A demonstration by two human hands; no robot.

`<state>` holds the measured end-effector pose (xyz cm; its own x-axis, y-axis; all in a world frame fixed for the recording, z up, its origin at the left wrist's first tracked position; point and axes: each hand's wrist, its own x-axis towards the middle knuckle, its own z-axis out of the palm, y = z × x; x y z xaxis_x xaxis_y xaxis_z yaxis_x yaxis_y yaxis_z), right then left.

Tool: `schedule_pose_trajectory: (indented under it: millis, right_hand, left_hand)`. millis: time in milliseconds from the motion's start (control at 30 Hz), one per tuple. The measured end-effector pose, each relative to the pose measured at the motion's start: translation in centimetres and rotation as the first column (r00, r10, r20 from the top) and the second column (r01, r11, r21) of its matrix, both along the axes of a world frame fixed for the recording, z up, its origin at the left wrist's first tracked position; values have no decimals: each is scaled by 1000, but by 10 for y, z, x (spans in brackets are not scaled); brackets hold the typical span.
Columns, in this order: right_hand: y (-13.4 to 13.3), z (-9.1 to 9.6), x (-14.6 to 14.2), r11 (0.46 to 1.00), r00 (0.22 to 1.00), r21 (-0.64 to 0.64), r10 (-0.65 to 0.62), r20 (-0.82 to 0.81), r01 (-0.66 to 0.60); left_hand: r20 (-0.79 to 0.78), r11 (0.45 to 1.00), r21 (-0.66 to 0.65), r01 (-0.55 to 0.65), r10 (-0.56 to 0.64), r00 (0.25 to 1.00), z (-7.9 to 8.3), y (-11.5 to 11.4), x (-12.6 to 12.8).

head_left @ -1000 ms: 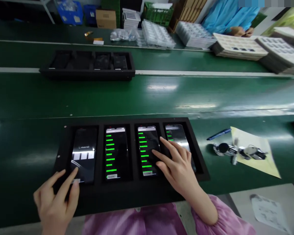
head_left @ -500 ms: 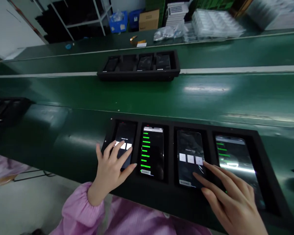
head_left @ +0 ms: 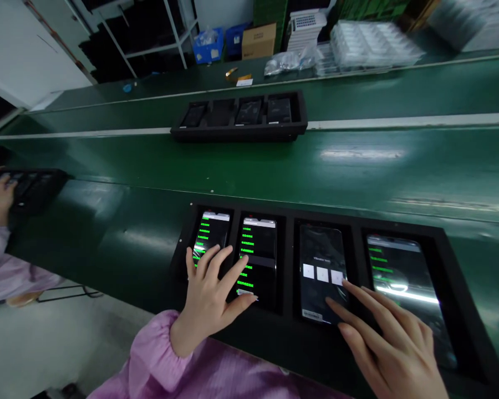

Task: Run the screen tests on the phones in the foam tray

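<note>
A black foam tray point(head_left: 289, 221) lies on the green bench in front of me and holds several phones with lit screens. My left hand point(head_left: 212, 293) is open, its fingers spread over the first phone point(head_left: 208, 235) and reaching onto the second phone point(head_left: 258, 260), both showing green text lists. My right hand point(head_left: 391, 338) is open too, its fingertip touching the third phone point(head_left: 321, 271), which shows three white squares. The fourth phone point(head_left: 399, 277) lies at the right end under my right hand's fingers.
A second black tray point(head_left: 239, 130) with dark phones sits on the green conveyor belt beyond. At far left another person's hand point(head_left: 0, 191) in a pink sleeve rests on a further tray. Clear plastic trays point(head_left: 370, 41), boxes and shelving stand at the back.
My left hand slid right from the first phone toward the second; the first phone's screen changed from white squares to a green list. My right hand stays on the third phone.
</note>
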<state>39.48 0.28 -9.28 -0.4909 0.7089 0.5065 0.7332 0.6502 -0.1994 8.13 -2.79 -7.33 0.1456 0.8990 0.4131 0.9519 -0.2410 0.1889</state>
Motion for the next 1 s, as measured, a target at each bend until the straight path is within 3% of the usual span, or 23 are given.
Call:
schedule_pose_trajectory:
  millis: [200, 433, 733, 1000]
  right_hand:
    - [2, -1, -1, 999, 1000, 36, 2, -19, -1]
    - [0, 4, -3, 1000, 1000, 9, -11, 4, 11]
    - [-4, 10, -10, 996, 996, -35, -86, -32, 85]
    - [-6, 8, -10, 995, 995, -49, -92, -37, 90]
  left_hand:
    - [26, 1000, 12, 14, -14, 1000, -3, -18, -2]
    - [43, 999, 13, 46, -47, 998, -6, -22, 6]
    - [-138, 988, 27, 150, -145, 980, -16, -21, -7]
    - [-157, 989, 38, 146, -139, 978, -20, -22, -8]
